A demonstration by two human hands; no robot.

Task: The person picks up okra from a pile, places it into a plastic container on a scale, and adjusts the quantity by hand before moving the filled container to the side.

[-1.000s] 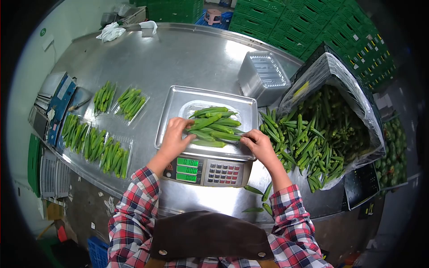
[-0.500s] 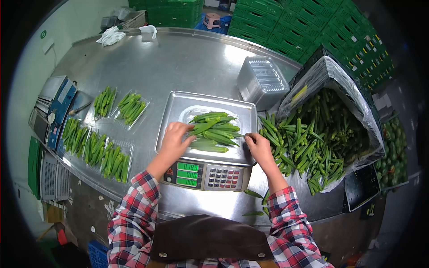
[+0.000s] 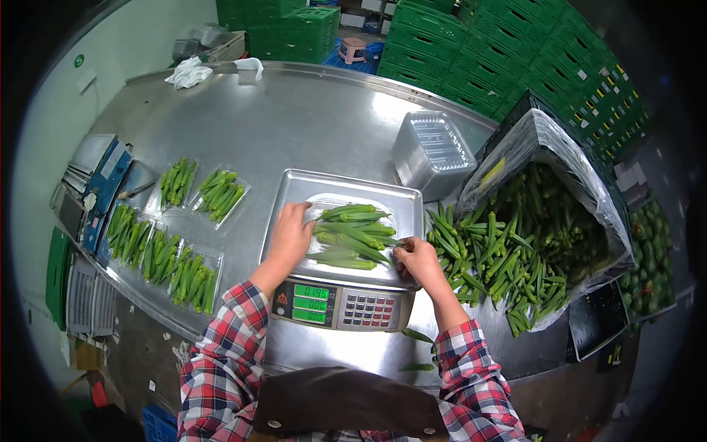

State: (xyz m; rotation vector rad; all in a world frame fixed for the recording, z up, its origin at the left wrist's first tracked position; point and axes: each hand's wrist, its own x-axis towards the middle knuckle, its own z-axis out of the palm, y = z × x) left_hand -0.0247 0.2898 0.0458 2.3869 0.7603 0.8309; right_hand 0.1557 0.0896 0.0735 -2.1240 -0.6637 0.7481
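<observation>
A clear plastic tray [image 3: 318,202] with a loose pile of green okra [image 3: 355,237] rests on the metal pan [image 3: 283,193] of a digital scale [image 3: 342,306]. My left hand [image 3: 292,236] is at the left end of the pile, with its fingers stretched out and the fingertips by the okra ends. At the opposite end, my right hand [image 3: 418,261] has thumb and fingers pinched together by the okra tips and the tray's right side. What lies between those fingers is hidden. Green digits light the scale's display [image 3: 310,303].
Several okra-filled trays [image 3: 193,283] lie on the steel table [image 3: 243,110] to the left. A stack of clear trays [image 3: 434,151] stands behind the scale. Okra [image 3: 508,258] spills from a lined crate [image 3: 549,132] at the right. Green crates [image 3: 420,44] are stacked beyond.
My right hand has moved slightly left and nearer to me along the pile's right end. My left hand stays at the left end, its fingers more upright. The whole scene sits lower in view.
</observation>
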